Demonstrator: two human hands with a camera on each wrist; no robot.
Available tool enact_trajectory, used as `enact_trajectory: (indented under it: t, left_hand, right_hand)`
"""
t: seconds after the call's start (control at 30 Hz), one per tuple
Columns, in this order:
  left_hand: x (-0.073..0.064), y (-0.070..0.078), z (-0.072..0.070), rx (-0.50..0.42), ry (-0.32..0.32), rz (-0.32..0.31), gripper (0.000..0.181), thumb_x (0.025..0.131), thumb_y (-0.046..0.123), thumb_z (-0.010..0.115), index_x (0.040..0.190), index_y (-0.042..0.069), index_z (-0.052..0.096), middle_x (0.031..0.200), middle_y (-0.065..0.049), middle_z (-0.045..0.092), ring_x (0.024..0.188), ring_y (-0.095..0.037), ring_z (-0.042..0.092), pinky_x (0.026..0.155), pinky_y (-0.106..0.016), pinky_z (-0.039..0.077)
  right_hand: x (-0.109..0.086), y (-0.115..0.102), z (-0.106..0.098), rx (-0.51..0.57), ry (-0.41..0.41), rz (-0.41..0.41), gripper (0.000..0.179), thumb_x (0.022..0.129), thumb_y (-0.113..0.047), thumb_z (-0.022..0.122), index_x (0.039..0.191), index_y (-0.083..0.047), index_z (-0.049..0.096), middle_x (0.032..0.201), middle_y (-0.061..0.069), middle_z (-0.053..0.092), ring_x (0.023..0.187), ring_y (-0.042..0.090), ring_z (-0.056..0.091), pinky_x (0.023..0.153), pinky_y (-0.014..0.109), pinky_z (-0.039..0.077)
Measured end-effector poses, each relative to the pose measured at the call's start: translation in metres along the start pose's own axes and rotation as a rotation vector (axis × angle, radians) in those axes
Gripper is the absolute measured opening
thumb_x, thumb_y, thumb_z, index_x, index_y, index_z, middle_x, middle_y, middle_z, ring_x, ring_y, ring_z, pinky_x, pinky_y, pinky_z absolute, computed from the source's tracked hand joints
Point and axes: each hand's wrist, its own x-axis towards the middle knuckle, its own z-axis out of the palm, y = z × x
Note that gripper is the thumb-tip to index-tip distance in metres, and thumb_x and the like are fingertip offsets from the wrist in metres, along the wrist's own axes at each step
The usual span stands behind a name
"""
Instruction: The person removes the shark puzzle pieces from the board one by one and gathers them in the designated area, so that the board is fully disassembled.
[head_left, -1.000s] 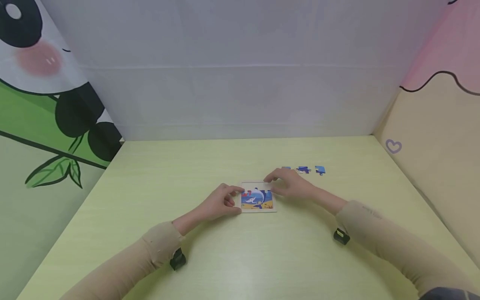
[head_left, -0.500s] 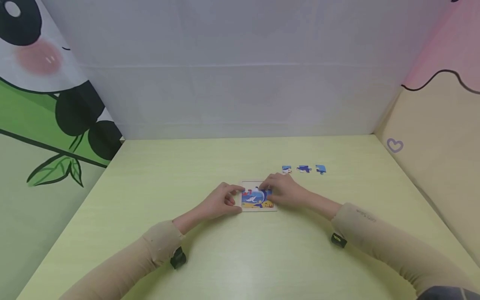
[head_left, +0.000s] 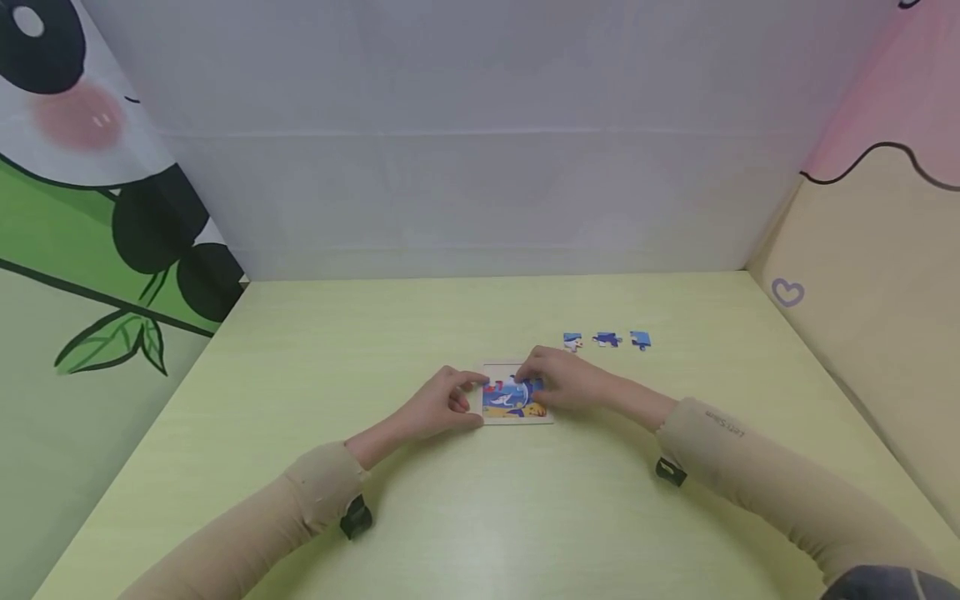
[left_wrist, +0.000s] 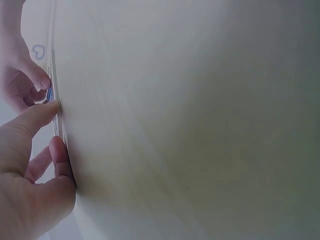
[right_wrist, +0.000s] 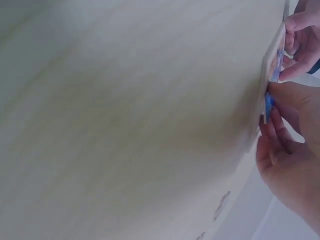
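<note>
A small framed jigsaw puzzle [head_left: 504, 402] with a whale picture lies on the table in the head view. My left hand [head_left: 442, 404] steadies its left side, thumb at the near corner and index finger higher up the edge. Over the right part of the picture, my right hand [head_left: 566, 379] pinches a blue puzzle piece [right_wrist: 268, 106] between thumb and fingertips, as the right wrist view shows. The piece stands at a tilt close to the puzzle frame [right_wrist: 257, 120]. From above, the right hand's fingers cover most of it.
Three loose puzzle pieces lie in a row beyond the right hand: a left one [head_left: 572, 340], a dark blue middle one [head_left: 607, 339] and a light blue right one [head_left: 641, 340]. A grey wall [head_left: 480, 200] rises behind the pale table [head_left: 337, 333].
My right hand has moved left and slightly towards me, onto the puzzle's upper right part, uncovering the leftmost loose piece. My left hand has kept its place at the frame.
</note>
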Motion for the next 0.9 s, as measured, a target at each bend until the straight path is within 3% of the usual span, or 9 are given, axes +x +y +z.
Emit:
enact_trajectory:
  t: [0.27, 0.5, 0.9]
  left_hand:
    - [0.000, 0.000, 0.000, 0.003, 0.000, 0.006, 0.063, 0.081, 0.016, 0.081, 0.139, 0.013, 0.056, 0.122, -0.017, 0.050, 0.088, -0.013, 0.058, 0.078, -0.020, 0.054]
    - [-0.001, 0.001, 0.000, 0.002, -0.001, 0.007, 0.063, 0.081, 0.016, 0.080, 0.139, 0.013, 0.056, 0.121, -0.017, 0.050, 0.088, -0.013, 0.058, 0.078, -0.020, 0.054]
    - [0.000, 0.000, 0.000, 0.008, 0.000, 0.008, 0.063, 0.081, 0.017, 0.081, 0.139, 0.013, 0.056, 0.120, -0.016, 0.051, 0.087, -0.013, 0.058, 0.078, -0.020, 0.054]
  right_hand:
    - [-0.001, 0.001, -0.012, 0.040, -0.101, -0.036, 0.040, 0.086, -0.003, 0.065, 0.126, -0.011, 0.066, 0.123, 0.005, 0.062, 0.114, 0.020, 0.059, 0.101, 0.039, 0.051]
    - [-0.002, 0.004, -0.014, 0.005, -0.103, -0.097, 0.043, 0.086, 0.000, 0.064, 0.126, -0.014, 0.067, 0.128, 0.005, 0.062, 0.119, 0.023, 0.059, 0.104, 0.043, 0.049]
    - [0.000, 0.008, -0.015, -0.049, -0.136, -0.098, 0.047, 0.086, -0.002, 0.064, 0.131, -0.018, 0.065, 0.135, 0.005, 0.060, 0.128, 0.026, 0.054, 0.110, 0.047, 0.045]
